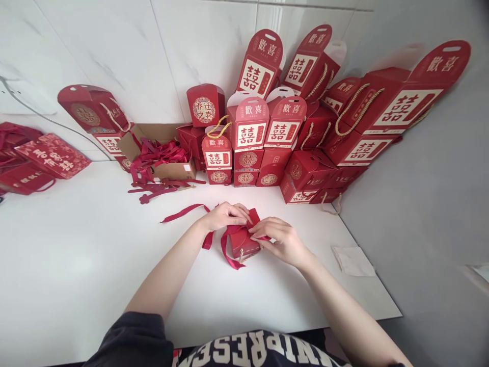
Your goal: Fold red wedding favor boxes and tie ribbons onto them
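Observation:
A small red gift box point(244, 243) with a twisted cord at its front stands on the white table between my two hands. Dark red ribbon point(229, 250) runs across its top, one end hanging down the front and another trailing left over the table. My left hand point(228, 216) is at the box's upper left, its fingers closed on the ribbon near the top flap. At the right side, my right hand point(278, 237) pinches a part of the ribbon between thumb and fingers. The spot where the ribbon crosses is partly hidden by my fingers.
Stacked red gift boxes point(250, 130) line the wall at the back and right. A cardboard box point(175, 171) full of ribbons stands back left, with loose strips point(164, 189) before it. Red bags point(26, 176) lie far left; a white tissue point(353, 261) lies right.

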{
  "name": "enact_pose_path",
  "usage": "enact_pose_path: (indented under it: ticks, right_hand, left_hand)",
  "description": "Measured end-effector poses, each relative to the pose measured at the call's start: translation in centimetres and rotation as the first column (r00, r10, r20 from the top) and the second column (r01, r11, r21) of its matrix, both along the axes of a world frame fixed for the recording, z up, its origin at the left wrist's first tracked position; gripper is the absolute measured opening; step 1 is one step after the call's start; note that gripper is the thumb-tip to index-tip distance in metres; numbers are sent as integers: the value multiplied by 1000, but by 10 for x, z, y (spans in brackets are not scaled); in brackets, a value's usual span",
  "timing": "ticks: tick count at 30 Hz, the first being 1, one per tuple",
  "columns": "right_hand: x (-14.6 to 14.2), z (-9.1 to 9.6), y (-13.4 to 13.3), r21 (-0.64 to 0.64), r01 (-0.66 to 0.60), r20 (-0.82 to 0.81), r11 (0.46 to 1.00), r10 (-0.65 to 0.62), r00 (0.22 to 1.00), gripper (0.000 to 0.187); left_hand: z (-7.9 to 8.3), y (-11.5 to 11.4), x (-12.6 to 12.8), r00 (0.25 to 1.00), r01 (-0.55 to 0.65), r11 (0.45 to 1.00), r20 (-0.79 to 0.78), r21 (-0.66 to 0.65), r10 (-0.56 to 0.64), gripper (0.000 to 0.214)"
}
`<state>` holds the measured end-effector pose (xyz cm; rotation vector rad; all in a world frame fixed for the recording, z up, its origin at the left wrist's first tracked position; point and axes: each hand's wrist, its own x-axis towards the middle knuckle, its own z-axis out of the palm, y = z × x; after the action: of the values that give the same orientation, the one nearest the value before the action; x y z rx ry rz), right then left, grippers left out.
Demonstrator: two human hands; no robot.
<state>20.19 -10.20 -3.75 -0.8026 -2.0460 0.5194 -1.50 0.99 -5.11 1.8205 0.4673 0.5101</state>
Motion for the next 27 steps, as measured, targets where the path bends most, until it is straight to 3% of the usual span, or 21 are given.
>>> enact_pose_path:
  ticks: [2,5,7,9,12,14,16,18,19,22,27]
  right_hand:
    - [0,-1,-6,71,13,89,997,-19,996,11]
    - [-1,0,-8,41,10,127,999,-15,992,8]
    - [-1,0,-4,-30,38,67,999,-36,997,3]
    - [-1,0,4,-96,131,-44,987,-136,990,5]
    - [-2,-2,19,-204,165,-129,965,-194,973,11]
    - [-3,-3,27,-246,99,-105,964,-128,986,15]
    - [-3,-3,32,-216,61,-56,974,-75,996,18]
    - [-1,0,35,-139,52,0,989,-52,999,18]
    - [0,1,37,-110,42,22,993,-39,999,17]
    - [2,6,41,-98,2,63,995,4,998,15]
    - [0,6,46,-89,-25,46,996,29,999,11]
  left_hand:
    - [1,0,1,1000,7,1000,1,5,-7,17]
    - [10,-4,2,999,40,998,-30,39,-39,10]
    - [21,-10,3,998,44,990,-59,130,-37,8]
    - [32,-18,5,994,20,956,-108,292,13,6]
    - [48,-34,7,967,-14,806,-198,591,162,8]
    - [52,-45,7,941,-12,628,-204,778,271,15]
    - [50,-53,5,929,-3,411,-150,912,339,22]
    - [44,-55,2,931,-3,221,-78,975,356,23]
    - [40,-55,1,935,-14,157,-43,987,352,23]
    - [31,-52,-3,943,-96,82,64,992,327,19]
    - [24,-49,-4,937,-194,90,158,977,310,9]
